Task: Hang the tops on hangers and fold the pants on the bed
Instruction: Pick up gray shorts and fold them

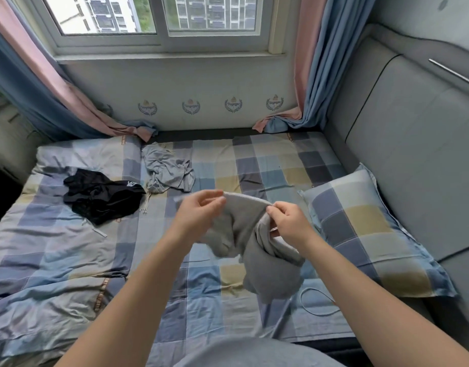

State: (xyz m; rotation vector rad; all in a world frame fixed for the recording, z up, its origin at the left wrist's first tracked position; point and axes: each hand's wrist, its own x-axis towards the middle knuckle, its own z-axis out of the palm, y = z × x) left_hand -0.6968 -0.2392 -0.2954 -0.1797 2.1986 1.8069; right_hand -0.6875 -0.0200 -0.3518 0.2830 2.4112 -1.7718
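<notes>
Left forearm (138,292) bare from the 7 o'clock edge to the wrist, right forearm (373,295) bare from 5 o'clock, left hand (199,210) and right hand (289,221) ungloved, plain grey-blue shirt (254,353) at 6 o'clock

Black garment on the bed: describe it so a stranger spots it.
Start at the checked bed under the window. On its left half, beside a crumpled pale grey garment, lies the black garment. It alone is black, with small white print.

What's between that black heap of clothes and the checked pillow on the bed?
In the head view, the left hand and the right hand hold a grey garment up there, above the checked sheet.
</notes>
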